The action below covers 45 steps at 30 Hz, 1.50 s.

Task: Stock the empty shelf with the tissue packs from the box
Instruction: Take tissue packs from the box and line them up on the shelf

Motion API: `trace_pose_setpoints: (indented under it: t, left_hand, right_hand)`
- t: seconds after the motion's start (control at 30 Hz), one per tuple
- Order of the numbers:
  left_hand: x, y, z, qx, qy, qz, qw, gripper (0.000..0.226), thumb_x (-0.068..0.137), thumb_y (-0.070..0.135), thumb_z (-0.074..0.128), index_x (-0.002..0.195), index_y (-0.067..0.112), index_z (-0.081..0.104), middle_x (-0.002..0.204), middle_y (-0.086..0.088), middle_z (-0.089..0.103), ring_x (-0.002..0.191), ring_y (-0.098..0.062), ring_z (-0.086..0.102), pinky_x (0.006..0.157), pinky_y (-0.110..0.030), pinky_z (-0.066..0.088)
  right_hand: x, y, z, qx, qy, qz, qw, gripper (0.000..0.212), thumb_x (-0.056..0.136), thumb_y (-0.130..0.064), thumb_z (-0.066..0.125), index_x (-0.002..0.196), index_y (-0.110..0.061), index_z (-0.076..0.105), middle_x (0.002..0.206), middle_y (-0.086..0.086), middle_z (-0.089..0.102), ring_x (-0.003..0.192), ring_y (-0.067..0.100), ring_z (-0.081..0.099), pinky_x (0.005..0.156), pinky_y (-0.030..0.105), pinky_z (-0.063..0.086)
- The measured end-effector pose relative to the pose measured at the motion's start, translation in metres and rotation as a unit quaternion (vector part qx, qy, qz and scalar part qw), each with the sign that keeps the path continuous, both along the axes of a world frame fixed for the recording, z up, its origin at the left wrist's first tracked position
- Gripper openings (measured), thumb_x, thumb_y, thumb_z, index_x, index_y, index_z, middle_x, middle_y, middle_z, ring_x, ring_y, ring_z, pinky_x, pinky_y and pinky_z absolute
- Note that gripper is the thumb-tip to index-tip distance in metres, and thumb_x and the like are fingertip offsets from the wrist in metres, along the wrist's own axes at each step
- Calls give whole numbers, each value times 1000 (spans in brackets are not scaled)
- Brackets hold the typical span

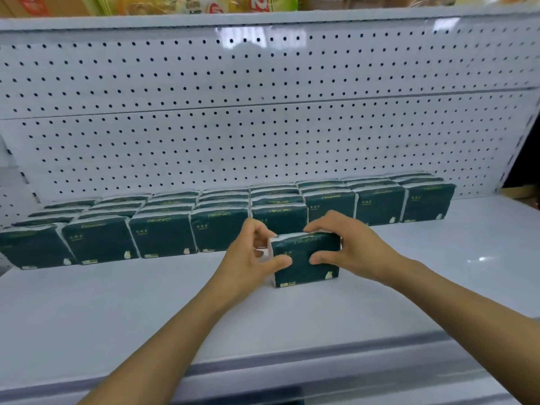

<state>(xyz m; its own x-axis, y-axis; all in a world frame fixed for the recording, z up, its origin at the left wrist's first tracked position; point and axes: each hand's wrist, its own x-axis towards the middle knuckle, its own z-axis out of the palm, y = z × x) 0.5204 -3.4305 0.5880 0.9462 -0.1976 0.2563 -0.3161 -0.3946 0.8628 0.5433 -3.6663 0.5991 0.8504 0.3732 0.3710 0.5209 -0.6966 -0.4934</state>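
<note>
Tissue pack (306, 258), dark green wrapper, stands upright on the white shelf (117, 302), held between both my hands just in front of the stocked row (222, 226). My left hand (251, 258) grips its left end, thumb on the front face, fingers curled over the top back corner; my right hand (347, 247) grips the right end the same way, thumb on the front, fingers over the top. Both are closed on the pack, neither loose. Two-handed hold looks meant to keep the soft pack square and upright while it gets pushed back, since a squashy wrapper would probably tip or skew under one hand. Bottom edge appears to touch the shelf, so I judge this as sliding into place, not carrying. Row behind sits against the pegboard back panel (263, 127), several packs deep, labels facing front; this pack faces front too, likely to match. It sits near the middle of the row, starting a new front line. Plenty of bare shelf in front, so stocking is partway. Box is not in view. Blurred goods (175, 4) sit on the shelf above.
</note>
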Motion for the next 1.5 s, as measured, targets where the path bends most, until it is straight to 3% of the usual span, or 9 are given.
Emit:
trace_pose_setpoints:
  t: [0.07,0.17,0.3,0.43,0.87,1.13,1.23,1.3,1.5]
  left_hand:
    - [7,-7,4,86,-94,28,991,54,77,37,80,119,33,47,127,18,52,119,-2,48,103,-25,37]
    - [35,-11,5,273,-277,97,916,72,82,48,72,143,28,38,148,11,39,138,-12,32,119,-37,18]
    - [71,-14,-4,487,-295,117,814,84,90,58,54,156,27,13,164,5,11,152,-18,4,120,-49,-11]
    - [82,-13,-9,537,-298,121,779,87,92,58,52,157,28,3,165,5,6,152,-18,2,118,-52,-15]
    - [88,-19,-16,551,-297,159,763,85,89,54,60,156,24,18,159,2,28,149,-21,22,117,-50,-9]
    - [78,-26,-3,567,-257,165,765,85,94,57,49,157,24,2,163,2,13,152,-19,5,117,-50,-14]
    - [59,-26,6,525,-264,191,787,83,92,62,45,157,22,11,163,-1,16,152,-21,6,120,-52,-5]
    - [36,-24,6,466,-295,220,805,78,89,62,48,152,20,30,156,-4,36,146,-25,28,120,-53,11]
    - [-70,-16,-12,361,-328,272,829,66,90,55,60,143,20,45,133,-1,59,120,-22,53,103,-43,42]
  right_hand:
    - [0,-26,-2,-9,-19,-38,999,43,75,-35,80,113,-40,59,102,-19,54,88,0,54,75,29,48]
    - [8,-59,-3,-25,-46,-94,994,44,77,-33,79,117,-36,61,105,-22,51,87,-5,52,73,24,44]
    - [27,-72,-9,-58,-92,-138,984,49,82,-33,75,128,-29,59,123,-10,51,110,8,48,84,32,50]
    - [45,-66,-17,-82,-130,-156,976,53,88,-31,70,138,-25,53,138,-4,47,128,13,40,91,37,52]
    - [71,-45,-27,-106,-203,-172,958,48,91,-26,67,136,-19,54,150,-6,42,142,13,33,89,38,52]
    - [59,-39,-17,-174,-179,-205,946,59,93,-40,58,145,-19,40,156,4,30,145,25,25,115,43,22]
    - [34,-31,-8,-168,-178,-226,943,64,95,-50,48,150,-21,30,159,3,23,146,26,21,117,45,18]
    - [9,-26,-4,-158,-198,-225,941,62,94,-52,48,147,-21,37,155,4,33,139,29,36,113,48,27]
    - [-81,-13,-18,-86,-257,-176,946,53,93,-46,57,136,-17,51,130,4,59,108,27,61,79,39,52]
